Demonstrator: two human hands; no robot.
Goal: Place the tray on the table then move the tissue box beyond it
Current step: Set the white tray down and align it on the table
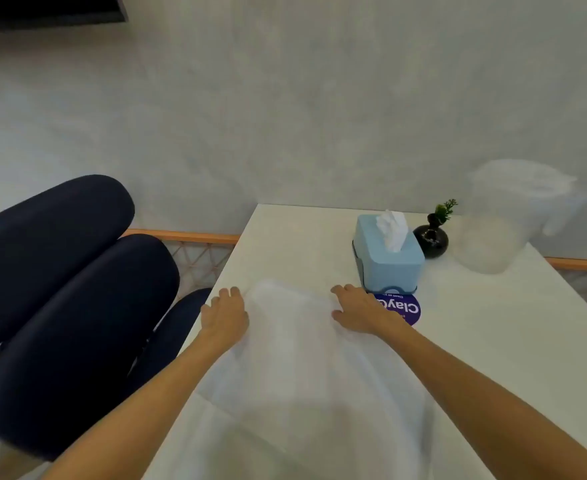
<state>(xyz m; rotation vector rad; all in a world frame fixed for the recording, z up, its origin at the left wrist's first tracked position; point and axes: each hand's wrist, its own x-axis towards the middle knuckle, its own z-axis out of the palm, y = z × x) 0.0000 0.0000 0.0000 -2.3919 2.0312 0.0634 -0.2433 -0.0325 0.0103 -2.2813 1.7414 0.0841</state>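
A white tray [290, 327], blurred by motion, lies low over the near left part of the white table [492, 341]. My left hand [224, 315] grips its left edge and my right hand [357, 311] grips its right edge, fingers curled over the rim. I cannot tell whether the tray touches the tabletop. A light blue tissue box [387, 261] with a white tissue sticking up stands just beyond and to the right of my right hand, apart from the tray.
A round purple sticker [406, 310] lies in front of the tissue box, partly under my right hand. A black vase with a green sprig [432, 239] and a translucent pitcher [503, 220] stand at the back right. A navy chair [70, 289] sits left of the table.
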